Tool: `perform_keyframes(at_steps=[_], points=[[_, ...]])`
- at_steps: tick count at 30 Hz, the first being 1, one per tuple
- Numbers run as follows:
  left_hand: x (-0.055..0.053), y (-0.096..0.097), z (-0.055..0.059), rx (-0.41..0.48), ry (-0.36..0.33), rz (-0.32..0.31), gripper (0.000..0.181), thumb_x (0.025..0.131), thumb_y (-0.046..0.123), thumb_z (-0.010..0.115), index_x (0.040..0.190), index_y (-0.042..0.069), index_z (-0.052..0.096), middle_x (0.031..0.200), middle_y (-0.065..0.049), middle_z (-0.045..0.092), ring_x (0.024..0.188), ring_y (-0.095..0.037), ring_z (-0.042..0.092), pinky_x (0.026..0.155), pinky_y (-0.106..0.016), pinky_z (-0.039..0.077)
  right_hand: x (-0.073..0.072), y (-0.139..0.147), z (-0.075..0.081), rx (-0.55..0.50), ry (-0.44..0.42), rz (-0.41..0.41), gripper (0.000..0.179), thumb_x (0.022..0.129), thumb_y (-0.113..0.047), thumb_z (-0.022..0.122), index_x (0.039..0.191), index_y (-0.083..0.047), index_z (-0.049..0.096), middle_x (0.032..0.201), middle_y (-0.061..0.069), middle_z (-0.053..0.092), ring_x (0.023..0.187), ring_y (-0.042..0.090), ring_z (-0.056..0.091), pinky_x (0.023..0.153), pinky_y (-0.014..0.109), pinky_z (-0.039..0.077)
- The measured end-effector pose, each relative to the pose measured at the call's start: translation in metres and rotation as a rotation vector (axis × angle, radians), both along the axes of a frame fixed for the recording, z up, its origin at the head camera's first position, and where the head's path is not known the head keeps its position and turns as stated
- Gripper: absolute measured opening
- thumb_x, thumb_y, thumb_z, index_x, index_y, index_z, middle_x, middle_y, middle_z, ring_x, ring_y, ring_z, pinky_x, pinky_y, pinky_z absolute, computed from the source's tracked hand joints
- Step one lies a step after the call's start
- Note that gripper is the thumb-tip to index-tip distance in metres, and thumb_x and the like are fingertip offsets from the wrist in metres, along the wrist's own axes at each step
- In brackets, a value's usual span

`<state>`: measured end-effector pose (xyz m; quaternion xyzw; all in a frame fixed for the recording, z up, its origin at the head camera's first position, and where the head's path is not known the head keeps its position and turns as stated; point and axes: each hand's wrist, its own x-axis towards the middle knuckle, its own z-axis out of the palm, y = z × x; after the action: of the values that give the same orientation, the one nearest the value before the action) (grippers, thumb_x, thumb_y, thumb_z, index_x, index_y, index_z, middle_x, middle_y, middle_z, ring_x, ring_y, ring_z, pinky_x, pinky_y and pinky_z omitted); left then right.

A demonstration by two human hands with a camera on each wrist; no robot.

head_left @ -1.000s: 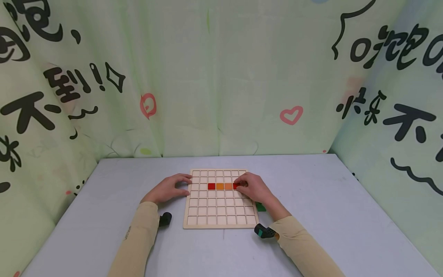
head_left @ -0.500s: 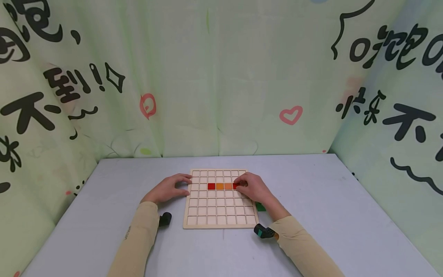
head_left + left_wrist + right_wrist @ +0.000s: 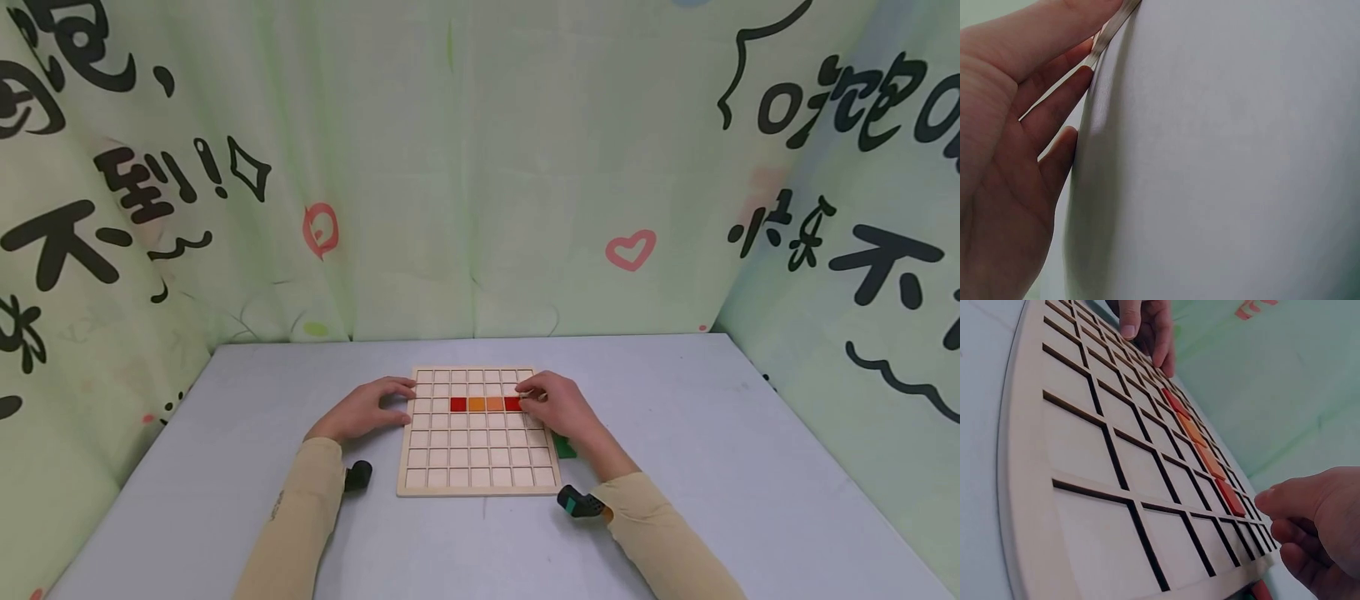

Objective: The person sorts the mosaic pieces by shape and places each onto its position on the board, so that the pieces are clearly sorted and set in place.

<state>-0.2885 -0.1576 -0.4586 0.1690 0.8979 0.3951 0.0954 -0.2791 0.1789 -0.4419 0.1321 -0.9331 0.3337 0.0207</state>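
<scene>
A wooden grid board lies on the table. One row holds a red tile, two orange tiles and another red tile side by side. My left hand touches the board's left edge, its thumb and fingers spread along the rim. Just right of the second red tile is my right hand, over the board's right side. In the right wrist view, that red tile sits in its cell, apart from the right hand, whose thumb is extended and whose other fingers bend loosely with nothing visible between them.
A green piece lies beside the board's right edge, partly hidden by the right arm. In the right wrist view, part of a red piece shows past the board's edge. Printed curtains surround the white table.
My right hand has let go of the right-hand red tile and drawn back slightly to the right, exposing more of the tile. The left hand has stayed at the board's edge.
</scene>
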Motion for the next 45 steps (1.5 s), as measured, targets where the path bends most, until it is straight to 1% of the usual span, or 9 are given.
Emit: perform_keyframes(at_steps=[4,11,18,21,29,35,38,45], points=[[0.0,0.0,0.0,0.009,-0.006,-0.003,0.038,0.084,0.023,0.079,0.118,0.013,0.067,0.144,0.001,0.051,0.141,-0.026,0.035,0.115,-0.046,0.03,0.003,0.012,0.003,-0.014,-0.014,-0.036,0.024,0.091,-0.014,0.07,0.113,-0.007,0.071,0.111,0.008,0.065,0.095,0.023,0.061,0.082,0.037,0.055],[0.0,-0.001,0.0,0.014,0.006,-0.011,0.036,0.083,0.022,0.079,0.117,0.013,0.067,0.143,0.0,0.051,0.14,-0.027,0.036,0.115,-0.046,0.03,0.007,0.036,0.004,-0.013,-0.07,-0.097,0.03,0.092,-0.019,0.068,0.119,-0.007,0.068,0.118,0.01,0.063,0.101,0.025,0.059,0.083,0.037,0.056],[-0.001,0.0,-0.001,0.006,0.001,-0.009,0.038,0.084,0.025,0.079,0.118,0.013,0.067,0.144,0.001,0.05,0.141,-0.027,0.035,0.115,-0.047,0.03,0.014,0.055,0.001,-0.001,-0.055,-0.117,0.029,0.092,-0.017,0.068,0.119,-0.006,0.067,0.116,0.01,0.065,0.101,0.026,0.06,0.086,0.041,0.054],[-0.002,0.0,-0.001,0.007,0.002,-0.009,0.038,0.084,0.025,0.079,0.118,0.013,0.067,0.144,0.001,0.05,0.141,-0.027,0.035,0.115,-0.047,0.03,0.018,0.06,-0.001,0.005,-0.05,-0.113,0.029,0.092,-0.017,0.068,0.118,-0.004,0.067,0.115,0.011,0.065,0.099,0.026,0.061,0.086,0.042,0.055],[-0.001,0.0,-0.002,0.002,0.006,-0.008,0.038,0.084,0.024,0.078,0.118,0.013,0.067,0.144,0.0,0.05,0.141,-0.027,0.035,0.115,-0.048,0.03,0.026,0.068,-0.004,0.0,-0.072,-0.114,0.029,0.091,-0.018,0.069,0.117,-0.005,0.068,0.113,0.01,0.066,0.098,0.024,0.061,0.085,0.04,0.055],[0.0,0.001,0.0,0.007,0.0,-0.005,0.038,0.084,0.024,0.078,0.118,0.013,0.067,0.144,0.001,0.05,0.141,-0.027,0.034,0.115,-0.048,0.029,0.033,0.071,-0.008,0.014,-0.043,-0.081,0.026,0.09,-0.014,0.07,0.114,-0.005,0.069,0.11,0.008,0.068,0.097,0.022,0.062,0.087,0.042,0.054],[0.0,0.001,0.0,0.008,0.0,-0.006,0.037,0.084,0.024,0.078,0.118,0.013,0.067,0.144,0.0,0.05,0.141,-0.028,0.034,0.115,-0.048,0.029,0.037,0.071,-0.009,0.022,-0.038,-0.084,0.025,0.09,-0.012,0.07,0.115,-0.005,0.069,0.109,0.007,0.067,0.097,0.022,0.061,0.087,0.042,0.054],[0.001,0.001,0.002,-0.011,0.001,-0.003,0.038,0.084,0.023,0.078,0.119,0.012,0.067,0.145,-0.001,0.05,0.141,-0.027,0.034,0.115,-0.047,0.029,0.048,0.071,-0.007,0.017,-0.029,-0.07,0.023,0.09,-0.01,0.069,0.113,-0.006,0.07,0.107,0.005,0.067,0.094,0.02,0.059,0.084,0.038,0.054]])
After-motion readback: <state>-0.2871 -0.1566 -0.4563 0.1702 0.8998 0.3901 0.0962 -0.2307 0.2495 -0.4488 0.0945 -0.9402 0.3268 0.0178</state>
